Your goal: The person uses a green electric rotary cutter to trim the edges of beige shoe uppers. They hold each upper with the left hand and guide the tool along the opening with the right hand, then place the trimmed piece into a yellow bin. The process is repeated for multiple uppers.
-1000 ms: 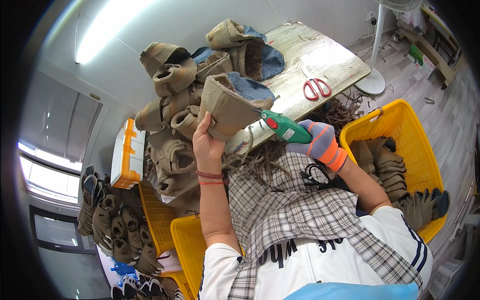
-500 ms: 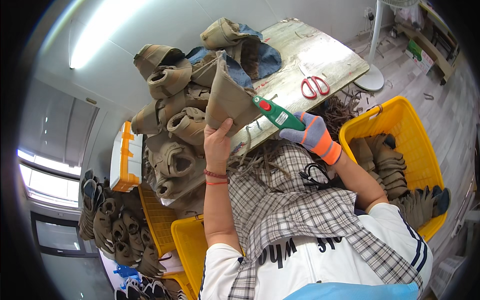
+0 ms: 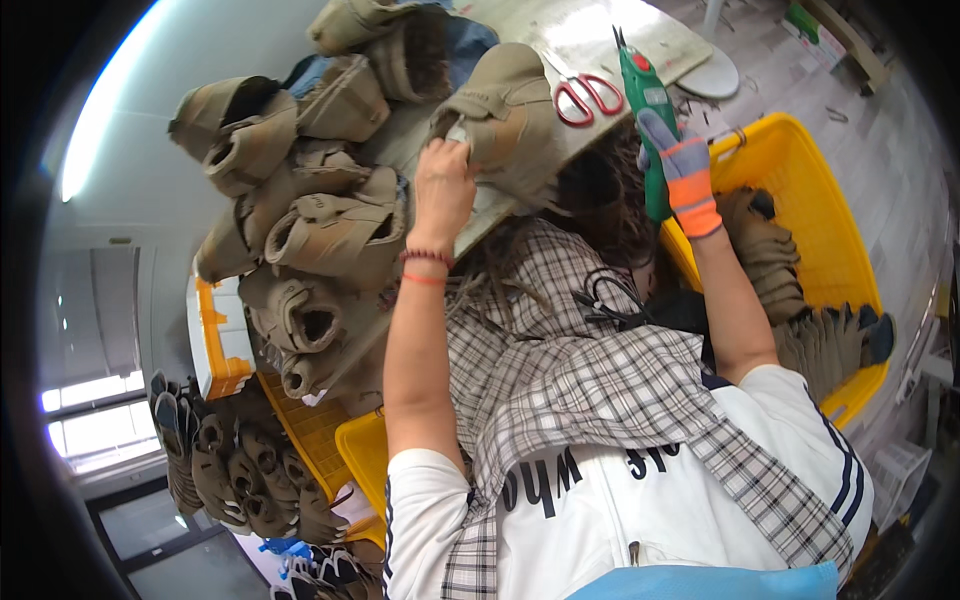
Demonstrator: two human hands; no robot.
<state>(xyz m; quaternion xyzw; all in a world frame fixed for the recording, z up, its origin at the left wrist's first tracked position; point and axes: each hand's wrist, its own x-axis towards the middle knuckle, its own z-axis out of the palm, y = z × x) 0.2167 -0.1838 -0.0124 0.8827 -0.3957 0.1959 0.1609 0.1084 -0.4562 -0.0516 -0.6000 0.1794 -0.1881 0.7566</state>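
My left hand (image 3: 445, 190) is closed on the edge of a brown shoe upper (image 3: 510, 110), held over the worktable with its rounded toe pointing away from me. In my right hand (image 3: 685, 170), which wears a grey and orange knit glove, is a pair of green electric scissors (image 3: 650, 95) with a red button. Their slim dark blades point up and away, apart from the upper. Between the two hands, red-handled scissors (image 3: 590, 100) lie on the table. Left of my left hand is a heap of similar brown uppers (image 3: 340, 220), some with blue lining.
At my right stands a yellow basket (image 3: 825, 230) with stacked uppers inside. Brown trimmings (image 3: 625, 200) hang near the table's edge, and a black cable (image 3: 610, 300) lies by my lap. Another yellow basket (image 3: 362, 455) and more uppers (image 3: 245, 465) are at lower left.
The electric scissors have come away from the upper and now point upward, farther right. The upper in my left hand shows its toe instead of its flared, blue-lined side. The whole view has shifted.
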